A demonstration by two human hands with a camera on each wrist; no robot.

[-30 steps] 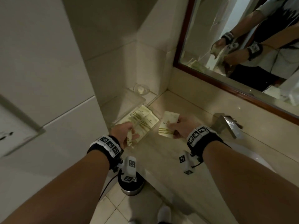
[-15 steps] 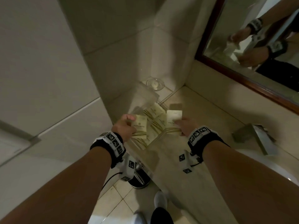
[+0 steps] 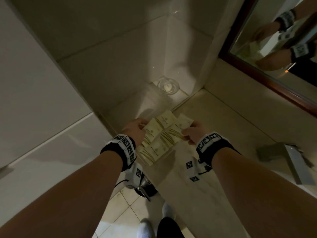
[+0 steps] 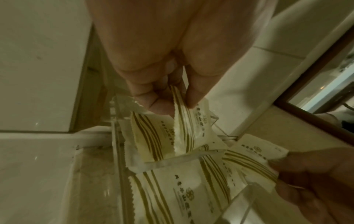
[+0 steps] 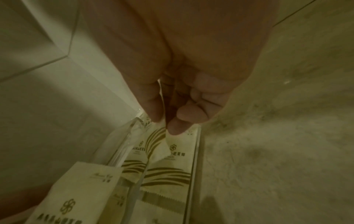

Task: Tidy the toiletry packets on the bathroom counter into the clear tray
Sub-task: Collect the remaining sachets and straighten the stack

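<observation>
Several cream packets with olive stripes (image 3: 160, 143) lie in the clear tray (image 3: 151, 164) at the counter's left end. My left hand (image 3: 143, 125) pinches one packet (image 4: 188, 130) by its serrated edge between thumb and fingers (image 4: 159, 104), just over the tray's left side. My right hand (image 3: 187, 131) pinches another packet (image 3: 180, 125) by its edge over the tray's right side. In the right wrist view the thumb and fingertip (image 5: 177, 128) clamp that packet (image 5: 173, 147) above the tray wall (image 5: 195, 159).
A small round glass dish (image 3: 168, 86) stands in the corner behind the tray. The tiled wall runs close along the left. A metal faucet (image 3: 283, 157) and basin lie to the right, a framed mirror (image 3: 267, 79) above. A bin (image 3: 145, 188) stands on the floor below.
My right hand has carried its packet from the counter leftward to over the tray. My left hand has lifted a packet up over the tray's left side. The head view has tilted.
</observation>
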